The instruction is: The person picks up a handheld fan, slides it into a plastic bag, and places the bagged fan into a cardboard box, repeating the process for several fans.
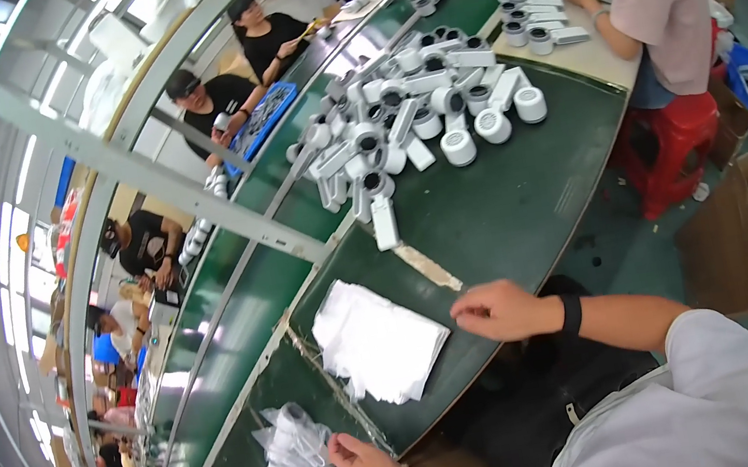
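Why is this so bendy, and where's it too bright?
Head view: the fisheye lens bows the edge of the green table and blackens the corners; same view: the white stack near the right hand looks washed out, ceiling lights glare.

We're on a factory floor
Workers [229, 92] line the far left; matching white devices [427, 83] heap our green bench [509, 222].

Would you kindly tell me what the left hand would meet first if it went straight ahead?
The left hand would probably meet the translucent plastic bundle first, though depth is unclear.
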The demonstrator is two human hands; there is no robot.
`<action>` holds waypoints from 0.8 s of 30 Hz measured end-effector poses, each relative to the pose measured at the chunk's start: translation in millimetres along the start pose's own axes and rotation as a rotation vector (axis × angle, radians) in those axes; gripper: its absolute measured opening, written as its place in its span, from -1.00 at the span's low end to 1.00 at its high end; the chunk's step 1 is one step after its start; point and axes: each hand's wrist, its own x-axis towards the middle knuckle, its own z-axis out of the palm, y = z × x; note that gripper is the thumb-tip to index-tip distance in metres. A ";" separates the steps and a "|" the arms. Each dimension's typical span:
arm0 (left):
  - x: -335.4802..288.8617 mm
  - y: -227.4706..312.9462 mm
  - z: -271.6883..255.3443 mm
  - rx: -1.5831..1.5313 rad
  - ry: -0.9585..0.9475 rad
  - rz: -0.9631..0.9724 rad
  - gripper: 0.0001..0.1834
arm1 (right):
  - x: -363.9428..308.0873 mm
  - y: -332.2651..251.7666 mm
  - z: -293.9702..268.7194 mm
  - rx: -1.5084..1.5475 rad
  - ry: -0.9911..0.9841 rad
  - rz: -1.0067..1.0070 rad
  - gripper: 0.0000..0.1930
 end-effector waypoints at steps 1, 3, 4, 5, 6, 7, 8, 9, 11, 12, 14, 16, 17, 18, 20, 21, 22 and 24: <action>-13.9 24.1 10.0 -0.148 -0.100 -0.128 -0.79 | 7.8 7.2 -17.2 -0.075 0.135 -0.117 -0.82; -21.3 28.1 15.9 -0.289 -0.194 -0.261 -0.81 | 32.9 13.7 -60.0 -0.147 0.291 -0.097 -0.82; -23.3 15.4 18.2 -0.276 -0.194 -0.266 -0.81 | 44.4 16.6 -87.0 -0.224 0.390 -0.065 -0.82; -25.0 7.9 21.5 -0.260 -0.193 -0.271 -0.82 | 56.8 30.0 -112.5 -0.135 0.456 0.078 -0.80; -26.2 9.5 23.3 -0.263 -0.197 -0.275 -0.82 | 67.9 54.4 -139.9 -0.189 0.576 0.066 -0.79; -28.2 16.3 25.8 -0.269 -0.196 -0.273 -0.81 | 76.0 75.6 -171.8 -0.242 0.700 0.109 -0.73; -29.1 20.9 25.4 -0.268 -0.182 -0.271 -0.81 | 84.1 86.0 -198.6 -0.496 0.784 0.055 -0.74; -29.7 22.7 26.6 -0.266 -0.168 -0.270 -0.80 | 92.2 92.5 -221.0 -0.557 0.777 0.115 -0.66; -29.4 21.4 29.9 -0.245 -0.156 -0.277 -0.80 | 103.9 105.0 -246.8 -0.620 0.701 0.189 -0.60; -29.1 21.5 29.3 -0.242 -0.150 -0.282 -0.80 | 109.9 110.7 -249.9 -0.791 0.611 0.113 -0.59; -28.4 19.5 26.3 -0.219 -0.127 -0.294 -0.80 | 124.8 112.1 -242.9 -0.927 0.406 0.090 -0.52; -26.7 8.8 29.4 -0.163 -0.097 -0.259 -0.79 | 134.7 112.4 -237.0 -1.131 0.335 0.103 -0.51; -27.1 2.3 28.4 -0.174 -0.115 -0.243 -0.80 | 141.5 114.1 -229.9 -1.339 0.269 0.108 -0.49; -27.6 -6.0 31.0 -0.186 -0.118 -0.242 -0.81 | 143.9 117.1 -232.4 -1.456 0.231 0.102 -0.50; -27.3 -10.6 30.8 -0.198 -0.117 -0.256 -0.82 | 150.6 119.2 -228.3 -1.486 0.216 0.098 -0.59; -28.1 -6.6 32.5 -0.208 -0.122 -0.269 -0.81 | 152.5 124.2 -230.1 -1.508 0.225 0.092 -0.63; -29.0 1.6 35.1 -0.246 -0.139 -0.280 -0.82 | 151.0 129.6 -234.0 -1.551 0.227 0.066 -0.66; -29.0 5.0 32.8 -0.235 -0.129 -0.277 -0.83 | 150.8 128.2 -228.2 -1.557 0.237 -0.034 -0.70</action>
